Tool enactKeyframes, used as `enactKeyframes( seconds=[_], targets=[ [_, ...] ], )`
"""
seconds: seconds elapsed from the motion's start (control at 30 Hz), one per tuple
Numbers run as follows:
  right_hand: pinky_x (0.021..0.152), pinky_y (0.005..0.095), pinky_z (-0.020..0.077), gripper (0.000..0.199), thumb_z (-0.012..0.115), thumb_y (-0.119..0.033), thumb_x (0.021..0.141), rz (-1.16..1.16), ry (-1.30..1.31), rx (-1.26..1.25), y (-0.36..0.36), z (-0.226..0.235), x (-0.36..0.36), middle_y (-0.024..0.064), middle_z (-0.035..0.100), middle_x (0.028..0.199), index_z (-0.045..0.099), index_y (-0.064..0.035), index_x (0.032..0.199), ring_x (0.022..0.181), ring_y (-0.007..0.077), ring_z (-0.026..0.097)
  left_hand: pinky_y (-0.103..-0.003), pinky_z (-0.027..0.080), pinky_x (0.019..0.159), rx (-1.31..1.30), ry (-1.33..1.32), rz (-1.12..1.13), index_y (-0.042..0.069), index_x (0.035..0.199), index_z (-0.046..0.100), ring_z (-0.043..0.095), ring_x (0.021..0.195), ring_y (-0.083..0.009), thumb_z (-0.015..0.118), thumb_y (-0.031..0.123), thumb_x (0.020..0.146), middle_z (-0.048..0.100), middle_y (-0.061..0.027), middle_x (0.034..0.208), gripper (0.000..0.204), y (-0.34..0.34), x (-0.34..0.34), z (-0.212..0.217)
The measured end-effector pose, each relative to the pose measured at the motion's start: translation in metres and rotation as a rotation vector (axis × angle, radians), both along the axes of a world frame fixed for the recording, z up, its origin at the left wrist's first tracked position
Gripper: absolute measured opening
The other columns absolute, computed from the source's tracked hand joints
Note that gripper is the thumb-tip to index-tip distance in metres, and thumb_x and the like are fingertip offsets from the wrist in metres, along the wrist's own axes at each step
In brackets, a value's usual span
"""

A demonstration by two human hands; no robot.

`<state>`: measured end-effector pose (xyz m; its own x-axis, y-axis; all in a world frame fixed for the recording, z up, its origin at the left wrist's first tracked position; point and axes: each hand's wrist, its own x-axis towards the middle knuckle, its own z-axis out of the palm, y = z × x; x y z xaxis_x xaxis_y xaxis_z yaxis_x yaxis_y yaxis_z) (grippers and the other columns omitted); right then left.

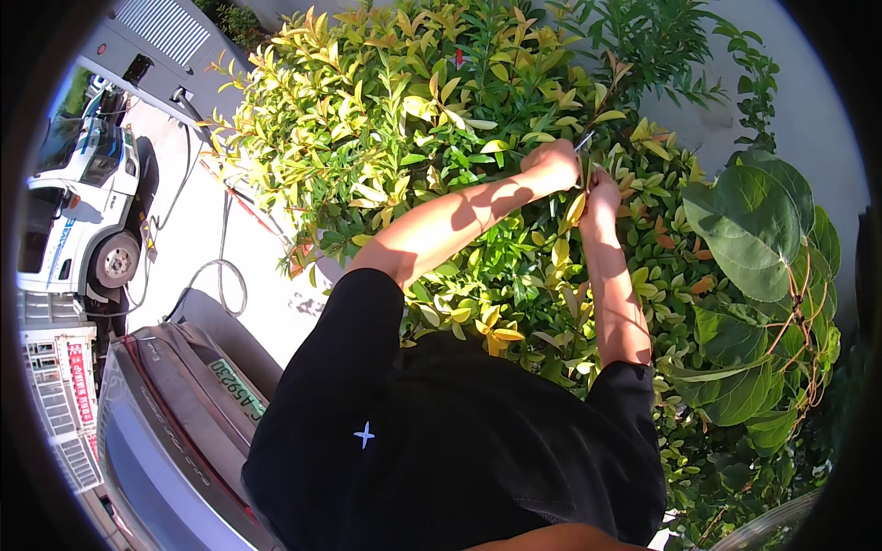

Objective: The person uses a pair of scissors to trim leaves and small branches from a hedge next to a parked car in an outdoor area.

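Note:
My left hand [553, 165] is closed at the upper middle of the hedge, its fingers curled. From beside its knuckles juts a tool with a shiny metal blade [585, 140], pointing up and to the right; the handle is hidden, so its exact kind is unclear. Just right of it and slightly lower, my right hand [602, 195] is closed in a pinch among thin stems and leaves. What lies between those fingers is too small to make out. Around both hands spreads a leafy bush [395, 138] with green, yellow and some orange leaves.
A pale wall [680, 115] stands behind the bush. Large-leaved plant [753, 225] hangs at the right. On the left are a parked car [175, 432], a white truck [83, 211], a grey cabinet [165, 46] and a looped cable [241, 285] on the ground.

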<state>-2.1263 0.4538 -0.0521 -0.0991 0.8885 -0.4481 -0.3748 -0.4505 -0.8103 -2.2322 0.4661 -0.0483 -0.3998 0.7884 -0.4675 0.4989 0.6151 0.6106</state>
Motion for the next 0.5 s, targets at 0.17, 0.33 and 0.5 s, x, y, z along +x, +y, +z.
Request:
enactKeyframes(
  seconds=[0.17,0.33,0.5],
  targets=[
    [0.060,0.0262,0.0398,0.025,0.044,-0.016,0.099,-0.077,0.024,0.200,-0.013,-0.010,-0.011,0.0001,0.052,0.070,0.052,-0.0049,0.078,0.063,0.0108,0.047,-0.045,0.047,0.082,0.324,-0.031,0.032,0.008,0.104,0.063,0.062,0.098,-0.0371,0.047,0.025,0.092,0.066,-0.0196,0.098,0.027,-0.042,0.000,-0.007],
    [0.037,0.0242,0.0200,0.032,0.047,-0.025,0.097,0.299,-0.153,0.303,-0.013,0.035,-0.012,-0.0040,0.037,0.053,0.044,-0.0128,0.068,0.040,0.0073,0.028,-0.033,0.044,0.046,0.510,-0.341,0.050,0.001,0.086,0.056,0.053,0.047,-0.0169,0.045,0.021,0.099,0.055,-0.0065,0.060,0.026,-0.072,-0.038,0.033],
    [0.031,0.0221,0.0175,0.033,0.047,-0.025,0.097,0.739,-0.028,0.012,0.040,0.081,0.003,-0.0038,0.035,0.048,0.042,-0.0139,0.066,0.032,0.0068,0.023,-0.026,0.033,0.041,0.362,-0.572,-0.187,0.003,0.084,0.063,0.039,0.043,-0.0080,0.056,0.024,0.095,0.046,0.0021,0.055,0.024,-0.072,-0.120,0.067]
  ],
)
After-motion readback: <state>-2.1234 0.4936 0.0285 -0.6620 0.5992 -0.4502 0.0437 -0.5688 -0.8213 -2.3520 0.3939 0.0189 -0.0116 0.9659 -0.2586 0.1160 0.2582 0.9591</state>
